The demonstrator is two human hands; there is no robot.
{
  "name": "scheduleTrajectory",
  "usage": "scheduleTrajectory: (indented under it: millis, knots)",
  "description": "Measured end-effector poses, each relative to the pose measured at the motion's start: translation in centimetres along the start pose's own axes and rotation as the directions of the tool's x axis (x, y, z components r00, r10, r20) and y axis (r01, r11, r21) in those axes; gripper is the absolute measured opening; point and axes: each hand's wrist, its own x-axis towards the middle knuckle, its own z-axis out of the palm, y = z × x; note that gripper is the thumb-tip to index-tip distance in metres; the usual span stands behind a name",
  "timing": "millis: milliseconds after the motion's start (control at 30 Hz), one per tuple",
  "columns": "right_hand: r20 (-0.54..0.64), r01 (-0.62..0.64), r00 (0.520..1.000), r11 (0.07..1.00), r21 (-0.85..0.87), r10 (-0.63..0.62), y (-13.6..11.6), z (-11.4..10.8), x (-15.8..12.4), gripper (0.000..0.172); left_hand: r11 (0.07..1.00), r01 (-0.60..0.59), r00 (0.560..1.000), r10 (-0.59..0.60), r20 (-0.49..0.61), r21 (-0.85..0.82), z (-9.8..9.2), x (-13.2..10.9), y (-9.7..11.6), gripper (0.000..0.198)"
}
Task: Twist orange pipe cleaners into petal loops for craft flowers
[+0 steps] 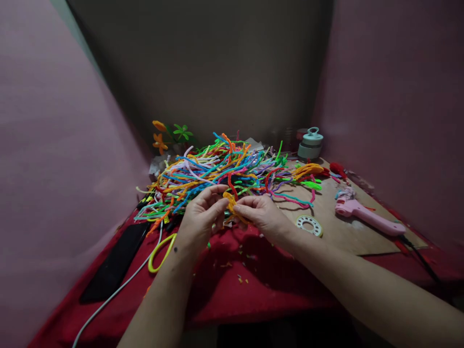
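Between my two hands is a small looped piece of yellow-orange pipe cleaner (229,199). My left hand (208,207) pinches it from the left with thumb and fingers. From the right, my right hand (259,212) pinches its lower end, fingertips close together. Just behind the hands spreads a big tangled heap of coloured pipe cleaners (203,169), in blue, orange, green, purple and more. A red pipe cleaner (232,186) from the heap hangs right behind the piece I hold.
A pink glue gun (369,218) and a white ring-shaped disc (309,225) lie at right, by a brown board (348,241). A mint container (311,144) stands behind. At left are a black phone (115,263), white cable (119,290) and yellow-handled scissors (154,258). Scraps dot the red cloth (261,290).
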Motion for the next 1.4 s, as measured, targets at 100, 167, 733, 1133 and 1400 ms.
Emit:
scheduleTrajectory:
  millis: [100, 167, 733, 1133, 1400]
  knots:
    - [0.047, -0.017, 0.999, 0.999, -0.036, 0.019, -0.07, 0.12, -0.17, 0.023, 0.999, 0.001, 1.0, -0.001, 0.004, 0.034, -0.34, 0.08, -0.02, 0.022]
    - [0.061, -0.033, 0.998, 0.999, -0.043, 0.035, -0.01, 0.14, -0.16, 0.022, 0.998, -0.022, 1.0, 0.022, 0.007, 0.055, -0.39, 0.14, -0.19, 0.019]
    - [0.067, -0.075, 0.994, 0.988, -0.131, 0.085, 0.49, -0.04, -0.12, 0.02, 0.728, -0.209, 0.971, 0.236, 0.047, 0.653, -1.06, -0.13, 0.16, 0.016]
    - [0.025, -0.086, 0.995, 0.967, -0.242, 0.094, 0.6, -0.27, -0.01, 0.017, 0.517, -0.322, 0.933, 0.314, 0.174, 0.793, -0.86, 0.0, -0.01, 0.014]
    - [0.025, -0.059, 0.998, 0.977, -0.206, 0.065, 0.52, -0.11, -0.24, 0.024, 0.833, -0.072, 0.995, 0.02, 0.1, 0.549, -0.94, -0.07, 0.53, 0.019]
